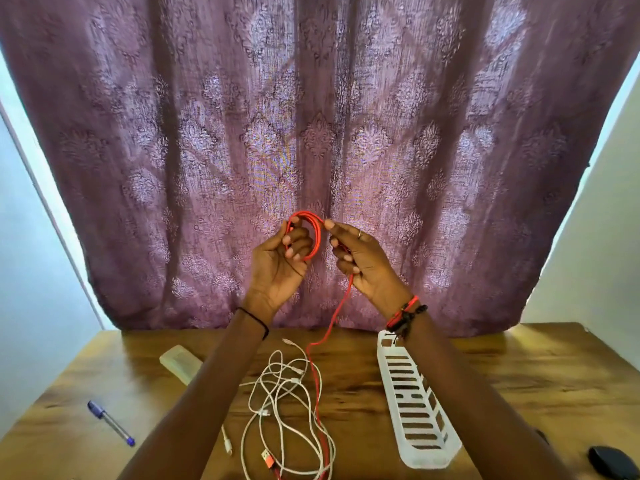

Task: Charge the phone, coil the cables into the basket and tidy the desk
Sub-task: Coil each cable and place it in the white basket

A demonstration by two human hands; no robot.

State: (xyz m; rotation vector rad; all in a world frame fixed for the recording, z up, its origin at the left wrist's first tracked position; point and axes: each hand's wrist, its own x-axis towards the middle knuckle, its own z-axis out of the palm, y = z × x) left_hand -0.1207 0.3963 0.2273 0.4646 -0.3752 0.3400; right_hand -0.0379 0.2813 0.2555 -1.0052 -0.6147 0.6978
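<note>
Loops of thin red charging cable (317,237), light and, I judge, springy, sit gripped in my left hand (280,263), while my right hand (365,266) at three o'clock pinches the loose strand that trails to six o'clock on the brown wooden desk (519,375).

I count one red cable (317,237), one basket (426,459), one pen (110,423), one pale block (180,363), one dark object (611,462). White cables (264,412) tangled: number unclear.
</note>
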